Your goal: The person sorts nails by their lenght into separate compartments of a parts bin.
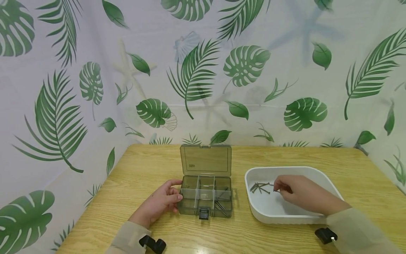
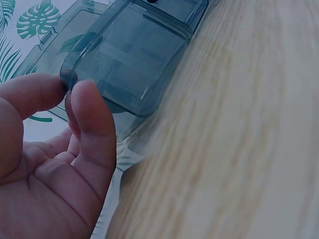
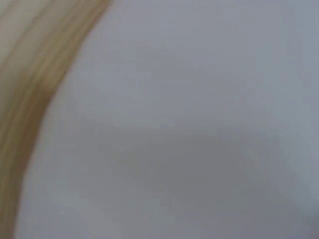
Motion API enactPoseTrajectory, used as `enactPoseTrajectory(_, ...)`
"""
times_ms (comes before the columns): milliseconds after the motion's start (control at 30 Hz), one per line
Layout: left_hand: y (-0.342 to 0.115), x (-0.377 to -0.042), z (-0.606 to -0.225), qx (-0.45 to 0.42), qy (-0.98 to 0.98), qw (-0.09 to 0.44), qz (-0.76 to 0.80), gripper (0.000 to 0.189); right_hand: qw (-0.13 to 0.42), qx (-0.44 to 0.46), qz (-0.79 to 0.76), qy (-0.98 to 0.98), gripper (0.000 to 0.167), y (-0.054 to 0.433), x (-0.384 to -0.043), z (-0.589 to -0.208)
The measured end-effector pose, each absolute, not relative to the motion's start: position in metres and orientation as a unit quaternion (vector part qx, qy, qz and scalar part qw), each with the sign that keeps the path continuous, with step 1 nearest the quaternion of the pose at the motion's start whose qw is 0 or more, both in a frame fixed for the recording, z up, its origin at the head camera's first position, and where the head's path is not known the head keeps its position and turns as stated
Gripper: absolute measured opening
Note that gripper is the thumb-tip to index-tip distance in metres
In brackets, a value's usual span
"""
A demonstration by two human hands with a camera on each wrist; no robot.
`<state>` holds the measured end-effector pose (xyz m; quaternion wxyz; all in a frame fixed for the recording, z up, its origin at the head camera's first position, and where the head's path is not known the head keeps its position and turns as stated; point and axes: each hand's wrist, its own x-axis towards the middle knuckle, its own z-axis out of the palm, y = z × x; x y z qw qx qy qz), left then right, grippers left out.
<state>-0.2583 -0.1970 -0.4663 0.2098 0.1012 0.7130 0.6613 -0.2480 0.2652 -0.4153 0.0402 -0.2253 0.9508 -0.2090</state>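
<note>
In the head view a smoky see-through compartment box (image 1: 205, 193) stands on the table with its lid (image 1: 206, 160) tipped up at the back. My left hand (image 1: 164, 198) holds the box by its left side; in the left wrist view thumb and index finger pinch its corner. Several long screws (image 1: 221, 208) lie in the front right compartment. Inside the white tray (image 1: 253, 208) a small heap of bronze-coloured screws (image 1: 260, 187) lies toward the left. Over the tray, my right hand (image 1: 296, 192) pinches a screw (image 1: 277, 191), mostly hidden by the fingers.
The wooden table (image 1: 152, 158) reaches back to a leaf-printed cloth (image 1: 206, 88). A latch (image 1: 204, 213) sits on the box's front. Between box and tray lies a narrow strip of table. The right wrist view is filled by the blurred white tray (image 3: 174, 99).
</note>
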Motion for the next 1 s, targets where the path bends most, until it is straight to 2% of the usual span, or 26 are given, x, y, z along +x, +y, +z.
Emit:
enactPoseTrajectory(533,-0.197,-0.258,-0.468,0.102,0.708,0.217,0.664,0.063,-0.01,-0.287,-0.231,0.93,0.022,0.216,-0.244,-0.392)
enactPoseTrajectory(1000,-0.196,-0.258,-0.467,0.102,0.707,0.214,0.666,0.062,0.004,-0.257,-0.244,0.935,0.023,0.16,-0.254,-0.385)
